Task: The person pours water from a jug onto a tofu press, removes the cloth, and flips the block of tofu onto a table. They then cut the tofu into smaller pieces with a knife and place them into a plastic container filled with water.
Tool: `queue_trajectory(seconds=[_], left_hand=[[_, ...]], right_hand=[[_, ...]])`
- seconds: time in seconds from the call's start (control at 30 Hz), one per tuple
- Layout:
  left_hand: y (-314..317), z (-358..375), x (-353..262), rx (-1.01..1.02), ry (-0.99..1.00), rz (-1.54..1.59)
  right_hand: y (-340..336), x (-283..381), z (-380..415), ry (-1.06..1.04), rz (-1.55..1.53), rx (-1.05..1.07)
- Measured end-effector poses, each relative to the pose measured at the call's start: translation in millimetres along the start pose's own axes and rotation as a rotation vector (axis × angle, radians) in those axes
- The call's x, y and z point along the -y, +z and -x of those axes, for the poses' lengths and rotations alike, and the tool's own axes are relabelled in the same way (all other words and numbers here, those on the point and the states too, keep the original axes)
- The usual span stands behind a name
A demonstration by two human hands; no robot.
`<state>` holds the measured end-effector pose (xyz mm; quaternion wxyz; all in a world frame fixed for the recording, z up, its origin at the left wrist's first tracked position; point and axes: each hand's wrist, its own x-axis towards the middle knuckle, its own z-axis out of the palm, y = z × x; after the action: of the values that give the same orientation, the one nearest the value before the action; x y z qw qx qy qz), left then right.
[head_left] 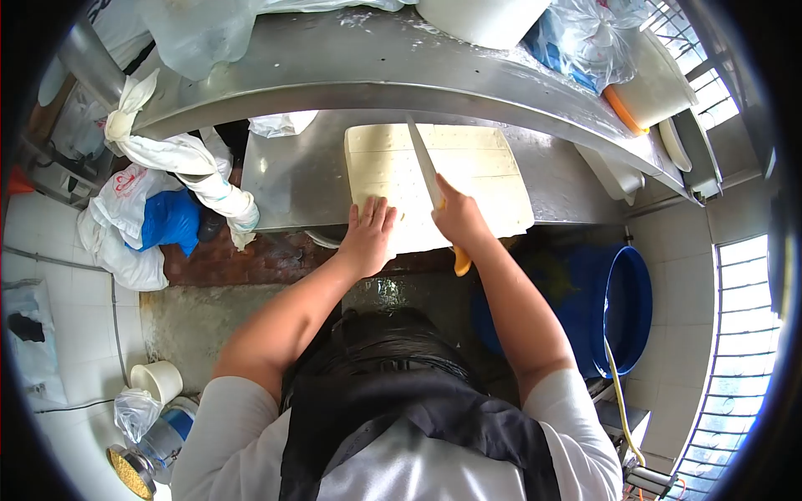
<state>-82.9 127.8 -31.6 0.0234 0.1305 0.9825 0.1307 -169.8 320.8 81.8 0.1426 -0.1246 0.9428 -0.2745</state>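
Note:
A large pale slab that looks like tofu (484, 171), marked with straight lines, lies on the steel table (292, 179) and reaches its front edge. My left hand (368, 242) lies with fingers stretched out on the slab's near left part, holding nothing. In my right hand (461, 219) is a long knife (424, 159) with a yellow-orange handle, fingers wrapped around it. The blade points away from me over the middle of the slab, tip near its far edge. The handle's end sticks out below my fist.
A steel shelf (334, 75) runs above the table's far side, carrying white tubs and plastic bags. A knotted white cloth (180, 154) hangs at the left, beside bags. To the right below the table stands a blue barrel (628, 301) with a hose (618, 392).

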Motion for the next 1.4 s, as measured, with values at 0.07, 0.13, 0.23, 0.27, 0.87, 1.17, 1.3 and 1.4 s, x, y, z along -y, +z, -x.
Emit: queue_trajectory(seconds=[0.07, 0.13, 0.23, 0.27, 0.87, 1.17, 1.3, 1.4], left_hand=[[5, 0, 3, -0.021, 0.005, 0.016], [8, 0, 4, -0.041, 0.007, 0.032], [3, -1, 2, -0.010, -0.009, 0.006], [4, -2, 3, -0.008, -0.015, 0.008], [-3, 2, 2, -0.025, 0.037, 0.010], [-25, -4, -8, 0.148, -0.032, 0.059], [-15, -13, -24, 0.160, 0.000, 0.047], [-14, 6, -51, 0.222, 0.507, 0.121]], right_hand=[[3, 11, -32, -0.057, 0.025, -0.053], [5, 21, -59, -0.060, 0.053, -0.033], [7, 32, -86, -0.062, 0.098, 0.000], [8, 36, -89, -0.057, 0.117, 0.014], [36, -27, 77, -0.043, 0.192, 0.026], [46, -107, 266, -0.101, 0.343, 0.121], [8, -83, 319, 0.079, 0.121, 0.164], [9, -80, 318, 0.030, 0.025, 0.009]])
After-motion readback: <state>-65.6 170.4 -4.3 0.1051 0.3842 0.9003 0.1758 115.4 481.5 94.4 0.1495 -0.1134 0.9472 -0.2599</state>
